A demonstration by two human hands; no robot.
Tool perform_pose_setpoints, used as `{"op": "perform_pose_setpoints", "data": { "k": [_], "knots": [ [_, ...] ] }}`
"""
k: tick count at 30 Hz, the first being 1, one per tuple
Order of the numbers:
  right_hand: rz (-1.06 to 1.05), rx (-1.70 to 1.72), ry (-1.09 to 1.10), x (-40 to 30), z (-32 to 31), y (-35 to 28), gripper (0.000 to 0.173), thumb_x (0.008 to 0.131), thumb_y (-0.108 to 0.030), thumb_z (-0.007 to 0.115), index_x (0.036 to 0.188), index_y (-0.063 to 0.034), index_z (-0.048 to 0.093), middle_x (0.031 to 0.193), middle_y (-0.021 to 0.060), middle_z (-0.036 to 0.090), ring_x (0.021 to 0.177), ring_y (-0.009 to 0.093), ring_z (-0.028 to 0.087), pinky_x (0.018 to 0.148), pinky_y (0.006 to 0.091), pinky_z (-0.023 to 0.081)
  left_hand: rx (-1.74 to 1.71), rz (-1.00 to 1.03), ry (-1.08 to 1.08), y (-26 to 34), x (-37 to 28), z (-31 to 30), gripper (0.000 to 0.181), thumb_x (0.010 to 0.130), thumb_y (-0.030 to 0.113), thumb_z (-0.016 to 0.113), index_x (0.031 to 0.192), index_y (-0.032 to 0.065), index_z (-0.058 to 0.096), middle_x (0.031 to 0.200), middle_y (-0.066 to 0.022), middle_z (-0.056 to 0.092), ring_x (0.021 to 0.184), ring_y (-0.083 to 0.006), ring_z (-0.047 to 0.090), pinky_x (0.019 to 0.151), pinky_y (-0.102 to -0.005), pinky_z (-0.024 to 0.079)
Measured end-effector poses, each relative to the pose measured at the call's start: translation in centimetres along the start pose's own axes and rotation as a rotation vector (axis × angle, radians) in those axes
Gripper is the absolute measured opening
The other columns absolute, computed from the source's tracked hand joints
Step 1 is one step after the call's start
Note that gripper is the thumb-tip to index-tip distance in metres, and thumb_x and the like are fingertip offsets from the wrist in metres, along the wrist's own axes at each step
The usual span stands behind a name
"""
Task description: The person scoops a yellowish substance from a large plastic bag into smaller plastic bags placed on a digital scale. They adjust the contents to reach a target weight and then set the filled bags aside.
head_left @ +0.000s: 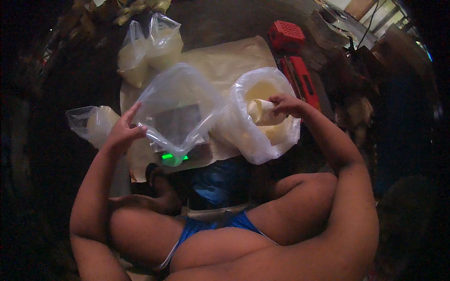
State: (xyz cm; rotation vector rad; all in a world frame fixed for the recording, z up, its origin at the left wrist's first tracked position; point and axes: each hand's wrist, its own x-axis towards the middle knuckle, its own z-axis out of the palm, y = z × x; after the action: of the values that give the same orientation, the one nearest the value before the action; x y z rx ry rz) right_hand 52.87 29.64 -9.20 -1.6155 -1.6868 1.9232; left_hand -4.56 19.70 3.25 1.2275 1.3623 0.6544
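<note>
My left hand (128, 131) has the rim of a clear plastic bag (179, 80) between thumb and fingers, spreading its mouth over a digital scale (204, 151) with a lit green display. In my right hand (286, 104) is a pale scoop or cup (262, 109), tilted inside the mouth of a large white plastic sack (246, 151). Pale yellow material (260, 89) lies in the sack; whether it is powder or grain I cannot tell. Whether anything lies inside the clear bag is also unclear.
Two filled clear bags (133, 65) (165, 49) stand at the back left, another filled bag (102, 121) at the left. Brown sheeting (228, 52) lies beneath. A red perforated plastic box (286, 35) and a red case (302, 79) sit at the right.
</note>
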Motion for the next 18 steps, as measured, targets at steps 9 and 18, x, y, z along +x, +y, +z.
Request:
{"op": "perform_pose_setpoints", "data": {
  "k": [9,18],
  "knots": [
    [-0.11,0.162,0.177,-5.3,-5.0,0.6,0.048,0.069,0.004,0.073,0.116,-0.001,0.066,0.106,0.0061,0.071,0.098,0.018,0.068,0.092,0.0329,0.054,-0.104,-0.004,-0.045,0.1,0.0,0.3,0.104,0.077,0.019,0.081,0.163,0.004,0.025,0.166,-0.011,0.03,0.112,-0.022,0.064,0.093,-0.036,0.055],
    [-0.268,0.332,0.193,-8.4,-7.3,0.4,0.051,0.068,-0.002,0.073,0.118,0.0008,0.066,0.108,0.0063,0.071,0.097,0.017,0.068,0.09,0.0327,0.054,-0.146,-0.044,-0.026,0.6,-0.4,0.5,0.103,0.078,0.017,0.079,0.163,0.0038,0.022,0.167,-0.0116,0.029,0.114,-0.0225,0.064,0.097,-0.0383,0.055]
  ]
}}
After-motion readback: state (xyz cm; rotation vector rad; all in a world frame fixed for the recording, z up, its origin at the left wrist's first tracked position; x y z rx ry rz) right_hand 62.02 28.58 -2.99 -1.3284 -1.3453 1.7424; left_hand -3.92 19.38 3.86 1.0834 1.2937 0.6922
